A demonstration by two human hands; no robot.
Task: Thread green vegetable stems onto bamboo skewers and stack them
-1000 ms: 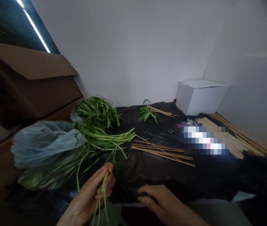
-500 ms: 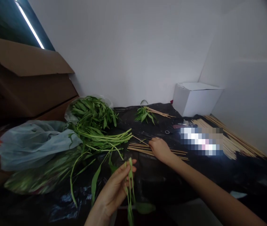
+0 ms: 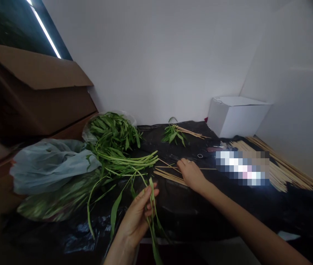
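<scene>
My left hand (image 3: 139, 208), at the lower middle, is closed in a pinch around a few leafy green stems (image 3: 152, 221) that look like water spinach. Their cut ends point up and the long leaves hang below the fingers. My right hand (image 3: 191, 175) lies over a small row of bamboo skewers (image 3: 170, 176) on the black plastic sheet. Its fingers are pinched on one thin skewer (image 3: 207, 169) that sticks out on both sides. Left of the skewers spreads a large heap of the same greens (image 3: 128, 160), stems toward the hands.
Behind lies a small bunch of greens on skewers (image 3: 173, 134). A white box (image 3: 237, 119) stands back right, near a big pile of skewers (image 3: 272, 165). A small ring (image 3: 199, 156) lies on the sheet. At left are a bluish plastic bag (image 3: 54, 165) and an open cardboard box (image 3: 54, 106).
The view has shifted, so everything sits slightly further right. My right hand has closed on a skewer at the row's far side. My left hand still holds the stems.
</scene>
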